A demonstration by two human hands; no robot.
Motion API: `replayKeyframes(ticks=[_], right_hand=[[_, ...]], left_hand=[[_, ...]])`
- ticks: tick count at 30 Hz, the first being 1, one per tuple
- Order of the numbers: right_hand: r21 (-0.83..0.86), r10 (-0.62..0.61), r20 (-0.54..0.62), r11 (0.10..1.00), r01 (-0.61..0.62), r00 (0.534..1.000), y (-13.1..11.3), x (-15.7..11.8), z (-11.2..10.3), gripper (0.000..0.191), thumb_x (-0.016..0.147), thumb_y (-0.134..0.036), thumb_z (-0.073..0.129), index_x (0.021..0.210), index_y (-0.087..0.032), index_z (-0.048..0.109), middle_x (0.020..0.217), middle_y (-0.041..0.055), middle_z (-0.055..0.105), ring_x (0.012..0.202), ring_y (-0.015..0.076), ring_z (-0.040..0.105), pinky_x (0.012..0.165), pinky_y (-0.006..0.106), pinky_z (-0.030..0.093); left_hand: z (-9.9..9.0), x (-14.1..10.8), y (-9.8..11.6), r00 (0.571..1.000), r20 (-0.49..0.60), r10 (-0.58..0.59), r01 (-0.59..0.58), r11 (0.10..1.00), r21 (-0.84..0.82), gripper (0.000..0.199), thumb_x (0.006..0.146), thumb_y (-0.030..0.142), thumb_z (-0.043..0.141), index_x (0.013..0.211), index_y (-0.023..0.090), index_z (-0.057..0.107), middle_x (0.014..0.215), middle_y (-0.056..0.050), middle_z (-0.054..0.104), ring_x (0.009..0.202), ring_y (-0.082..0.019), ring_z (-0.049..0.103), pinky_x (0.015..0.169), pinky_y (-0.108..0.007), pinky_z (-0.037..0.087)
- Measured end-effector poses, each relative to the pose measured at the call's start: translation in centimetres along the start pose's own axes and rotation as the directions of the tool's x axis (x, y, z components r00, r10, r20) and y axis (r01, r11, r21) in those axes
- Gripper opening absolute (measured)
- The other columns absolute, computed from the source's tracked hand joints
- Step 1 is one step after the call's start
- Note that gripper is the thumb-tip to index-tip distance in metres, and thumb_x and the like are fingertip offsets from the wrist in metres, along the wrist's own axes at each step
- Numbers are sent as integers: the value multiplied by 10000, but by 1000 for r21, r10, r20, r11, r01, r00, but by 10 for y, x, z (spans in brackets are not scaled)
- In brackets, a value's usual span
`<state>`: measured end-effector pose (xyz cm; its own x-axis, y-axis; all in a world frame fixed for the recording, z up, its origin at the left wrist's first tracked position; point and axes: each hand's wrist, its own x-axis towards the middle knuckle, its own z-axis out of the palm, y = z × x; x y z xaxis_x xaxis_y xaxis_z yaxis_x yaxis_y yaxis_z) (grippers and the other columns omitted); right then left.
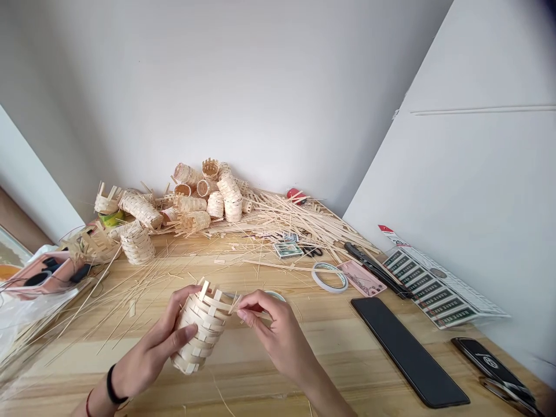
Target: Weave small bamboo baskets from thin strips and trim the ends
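Observation:
A small woven basket of pale wood strips is tilted above the table, its open rim up and to the right. My left hand wraps round its side, thumb on the front and fingers behind. Several upright strip ends stick up past the rim. At the rim's right side, my right hand pinches the end of a thin wood strip between thumb and forefinger. A roll of tape lies partly hidden behind my right hand.
Several woven baskets are piled at the back, beside a heap of loose wood strips. A pink box stands at the left. To the right lie a tape roll, a black phone, a utility knife and blade packs.

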<state>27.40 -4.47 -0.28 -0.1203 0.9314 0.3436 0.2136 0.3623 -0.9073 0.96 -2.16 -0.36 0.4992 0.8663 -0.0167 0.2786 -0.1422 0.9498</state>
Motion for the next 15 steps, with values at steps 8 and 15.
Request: replayKeyframes(ticks=[8, 15], right_hand=[[-50, -23, -16, 999, 23, 1000, -2, 0, 0, 106, 996, -258, 620, 930, -224, 696, 909, 22, 744, 876, 182, 695, 838, 278, 556], [-158, -29, -34, 987, 23, 999, 0, -2, 1, 242, 1060, -344, 517, 898, -223, 651, 884, 35, 698, 842, 188, 662, 771, 292, 521]], left_hand=[[0, 0, -10, 997, -24, 68, -68, 998, -17, 517, 1024, 463, 575, 1512, 356, 437, 1660, -75, 387, 1500, -355, 415, 1213, -462, 401], [0, 2, -15, 987, -42, 155, -151, 985, 84, 574, 1001, 398, 642, 1545, 342, 468, 1665, -91, 406, 1465, -346, 472, 1273, -516, 300]])
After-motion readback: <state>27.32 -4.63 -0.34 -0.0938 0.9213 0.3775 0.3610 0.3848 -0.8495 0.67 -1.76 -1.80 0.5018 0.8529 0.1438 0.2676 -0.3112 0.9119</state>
